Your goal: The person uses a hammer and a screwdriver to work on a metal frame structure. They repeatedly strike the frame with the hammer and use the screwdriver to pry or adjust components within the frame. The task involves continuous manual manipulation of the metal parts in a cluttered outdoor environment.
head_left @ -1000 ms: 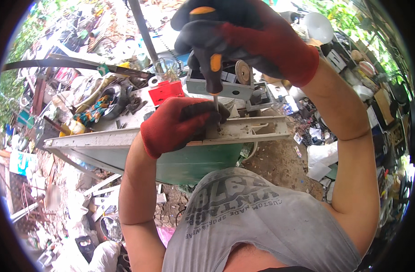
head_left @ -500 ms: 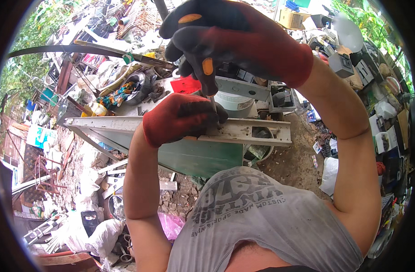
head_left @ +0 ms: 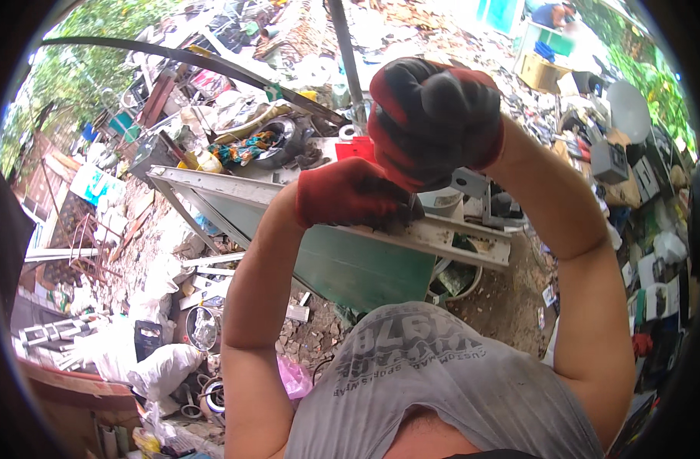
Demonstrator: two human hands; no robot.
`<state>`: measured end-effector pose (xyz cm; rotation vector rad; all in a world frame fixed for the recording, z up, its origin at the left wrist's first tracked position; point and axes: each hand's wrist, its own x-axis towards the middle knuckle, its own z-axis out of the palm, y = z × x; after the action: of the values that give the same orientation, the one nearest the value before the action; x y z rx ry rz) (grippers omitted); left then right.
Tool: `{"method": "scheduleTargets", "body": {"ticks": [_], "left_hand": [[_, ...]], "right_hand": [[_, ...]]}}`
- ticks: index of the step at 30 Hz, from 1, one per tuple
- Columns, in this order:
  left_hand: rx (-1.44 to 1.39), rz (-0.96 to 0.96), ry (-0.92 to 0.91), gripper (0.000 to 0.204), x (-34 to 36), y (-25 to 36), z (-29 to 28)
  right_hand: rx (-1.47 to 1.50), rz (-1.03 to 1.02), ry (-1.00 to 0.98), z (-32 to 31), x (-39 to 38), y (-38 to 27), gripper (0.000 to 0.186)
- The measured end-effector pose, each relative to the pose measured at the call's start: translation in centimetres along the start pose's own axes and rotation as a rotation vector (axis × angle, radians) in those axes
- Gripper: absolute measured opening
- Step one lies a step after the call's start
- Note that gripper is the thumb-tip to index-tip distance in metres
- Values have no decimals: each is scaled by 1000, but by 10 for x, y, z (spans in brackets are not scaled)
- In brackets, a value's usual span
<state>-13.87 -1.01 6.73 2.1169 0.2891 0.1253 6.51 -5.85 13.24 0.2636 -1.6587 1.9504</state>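
Observation:
My right hand [head_left: 436, 122], in a red and black glove, is closed in a fist round the screwdriver, whose handle is now hidden inside it. Just below, my left hand [head_left: 354, 195], gloved the same, has its fingers bent on a pale, dirty metal rail [head_left: 465, 241] where the shaft meets it; its fingertips are partly hidden. The rail tops a green panel [head_left: 350, 271] in a metal frame. A red object [head_left: 351, 148] lies just behind my hands.
Piles of scrap surround me: a tyre [head_left: 281, 141], white sacks [head_left: 166, 367], a grey box [head_left: 608, 161] and a bucket [head_left: 446, 200]. A dark post [head_left: 342, 53] stands ahead, a curved bar [head_left: 174, 52] crosses at left, and another person [head_left: 553, 17] is at the far top right.
My right hand has come down and turned, so its fist covers the screwdriver's handle. The view has shifted, with both hands and the rail now further right and more background in sight.

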Motion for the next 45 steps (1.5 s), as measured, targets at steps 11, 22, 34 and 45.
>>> {"method": "scheduleTargets", "body": {"ticks": [11, 22, 34, 45], "left_hand": [[161, -72, -26, 20, -9, 22, 12], [323, 146, 189, 16, -2, 22, 28], [65, 230, 242, 15, 4, -17, 34], [88, 290, 255, 28, 2, 1, 28]], "right_hand": [[-560, -171, 933, 68, 0, 6, 42], [-186, -108, 140, -4, 10, -9, 49], [-860, -158, 665, 43, -8, 6, 26], [-625, -69, 739, 36, -8, 4, 29]]}}
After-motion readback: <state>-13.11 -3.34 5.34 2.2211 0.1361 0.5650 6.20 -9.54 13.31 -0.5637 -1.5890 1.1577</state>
